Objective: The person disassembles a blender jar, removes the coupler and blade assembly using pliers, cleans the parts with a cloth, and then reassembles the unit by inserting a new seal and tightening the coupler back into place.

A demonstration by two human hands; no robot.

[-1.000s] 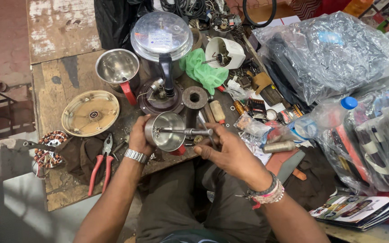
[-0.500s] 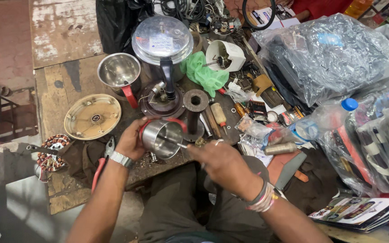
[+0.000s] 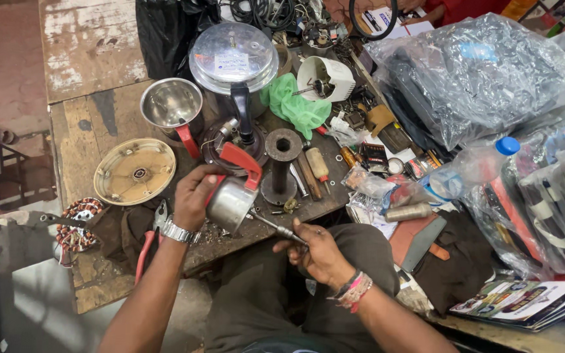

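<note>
Your left hand (image 3: 194,196) wraps around a small steel mixer jar (image 3: 230,204) with a red handle (image 3: 243,162), holding it tilted just above the near edge of the worn wooden table (image 3: 83,131). Your right hand (image 3: 318,252) is closed around the grip of a screwdriver (image 3: 274,228), whose tip meets the underside of the jar.

The jar looks rigid, smooth and fairly light; polished steel can slip, so the body near the handle seems the surest place to hold it.

On the table behind, a second steel jar (image 3: 171,104) with a red handle stands upright and looks empty. A pressure cooker (image 3: 233,62) sits beside it with its lid on, so you cannot tell what is inside. A round metal plate (image 3: 134,171) lies flat to the left, and red-handled pliers (image 3: 148,238) lie by your left wrist. To the right, clear plastic bags (image 3: 472,72) hold dark packed goods, and a plastic bottle (image 3: 469,171) with a blue cap lies on its side.
</note>
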